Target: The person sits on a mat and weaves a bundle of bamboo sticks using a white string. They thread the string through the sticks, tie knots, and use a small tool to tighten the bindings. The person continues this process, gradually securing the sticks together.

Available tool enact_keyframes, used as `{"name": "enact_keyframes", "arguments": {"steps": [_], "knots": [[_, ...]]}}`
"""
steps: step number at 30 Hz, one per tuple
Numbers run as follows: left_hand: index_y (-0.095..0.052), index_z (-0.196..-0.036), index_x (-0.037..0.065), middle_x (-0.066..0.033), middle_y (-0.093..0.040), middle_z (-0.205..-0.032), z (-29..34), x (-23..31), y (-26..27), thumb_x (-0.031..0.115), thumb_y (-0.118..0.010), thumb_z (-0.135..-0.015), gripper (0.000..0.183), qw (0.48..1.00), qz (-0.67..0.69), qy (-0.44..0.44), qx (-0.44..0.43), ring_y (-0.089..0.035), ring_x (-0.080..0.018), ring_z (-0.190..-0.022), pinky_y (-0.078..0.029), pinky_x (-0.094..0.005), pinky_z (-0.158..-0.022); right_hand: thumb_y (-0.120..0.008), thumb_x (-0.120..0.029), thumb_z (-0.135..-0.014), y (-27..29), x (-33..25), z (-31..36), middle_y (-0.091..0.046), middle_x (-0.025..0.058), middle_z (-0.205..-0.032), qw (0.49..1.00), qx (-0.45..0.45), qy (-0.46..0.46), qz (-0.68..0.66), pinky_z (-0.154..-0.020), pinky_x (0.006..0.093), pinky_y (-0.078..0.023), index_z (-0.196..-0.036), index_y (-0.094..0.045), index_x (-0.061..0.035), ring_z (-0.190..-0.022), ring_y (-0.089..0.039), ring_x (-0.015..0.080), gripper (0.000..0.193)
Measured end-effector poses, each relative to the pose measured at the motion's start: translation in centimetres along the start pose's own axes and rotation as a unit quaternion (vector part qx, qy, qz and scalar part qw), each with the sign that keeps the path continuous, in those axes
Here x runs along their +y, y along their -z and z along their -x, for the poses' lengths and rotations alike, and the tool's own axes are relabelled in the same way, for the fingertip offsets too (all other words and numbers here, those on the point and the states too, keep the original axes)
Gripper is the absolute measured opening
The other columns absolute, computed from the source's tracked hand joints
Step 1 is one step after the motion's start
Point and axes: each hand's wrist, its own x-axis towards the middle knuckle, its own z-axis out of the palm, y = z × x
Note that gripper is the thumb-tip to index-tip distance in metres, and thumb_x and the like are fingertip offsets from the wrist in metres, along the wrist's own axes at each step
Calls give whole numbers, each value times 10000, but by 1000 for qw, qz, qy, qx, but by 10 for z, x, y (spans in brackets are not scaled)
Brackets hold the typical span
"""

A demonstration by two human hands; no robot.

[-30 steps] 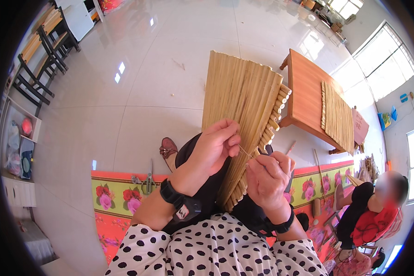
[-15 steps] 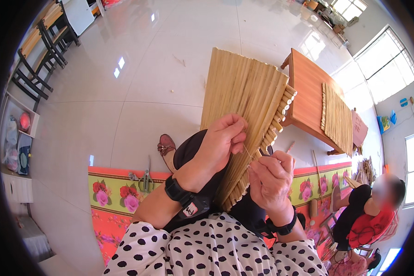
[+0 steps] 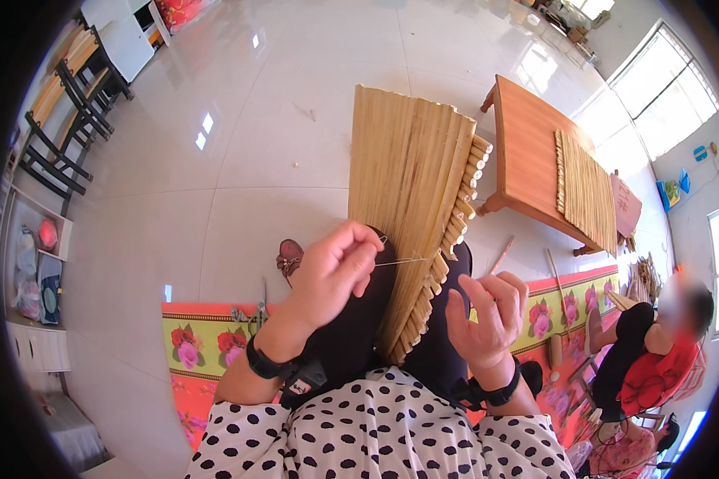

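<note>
A mat of straw-coloured reed sticks (image 3: 407, 199) rests on my lap and reaches out over the floor. My left hand (image 3: 335, 267) pinches a thin needle (image 3: 399, 260) that points right into the mat's edge. My right hand (image 3: 487, 315) hovers just right of the mat's lower edge, fingers curled and apart, with nothing visible in it. Both wrists wear black bands.
A low wooden table (image 3: 535, 160) with another reed mat (image 3: 587, 191) stands at the right. A floral floor mat (image 3: 208, 347) lies under me, with scissors (image 3: 260, 311) on it. Another person in red (image 3: 655, 359) sits at right. Dark chairs (image 3: 72, 120) stand far left.
My left hand has slid left off the mat, drawing the needle out sideways. My right hand has dropped away from the mat's edge and spread its fingers.
</note>
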Motion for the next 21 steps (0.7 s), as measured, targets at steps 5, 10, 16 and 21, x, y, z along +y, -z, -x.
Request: {"name": "enact_keyframes", "arguments": {"steps": [5,10,16,21], "knots": [[-660,-933,30,-84,-628,-754,6,5,-24,66,-707,-807,139,903,-377,-207,13,-579,-211,-542,-439,-295,-521,-800,-87,-645,-14,-6,-9,-599,91,-925,991,-33,-132,-13,-746,394,-473,-1045,-641,-30,-833,-569,305,434],[-569,-760,46,-71,-573,-686,4,17,-35,59,-721,-768,153,870,-455,-188,23,-574,-253,-548,-427,-351,-483,-799,-126,-672,-24,-8,-8,-623,121,-950,978,-95,-184,-39,-726,371,-500,-1047,-634,-3,-839,-604,294,428],[-508,-711,51,-61,-550,-647,-2,12,-35,28,-700,-729,195,880,-422,-218,15,-546,-247,-523,-393,-350,-468,-791,-138,-708,-25,-12,-3,-622,94,-867,957,-142,-243,-69,-604,359,-491,-937,-650,-10,-669,-613,249,298],[-527,-739,50,-82,-559,-645,-2,19,-30,75,-682,-751,158,879,-427,-211,-7,-575,-286,-551,-442,-379,-484,-795,-144,-712,-24,-9,1,-609,57,-829,951,-174,-245,-68,-548,344,-471,-904,-642,-39,-625,-597,212,267]]}}
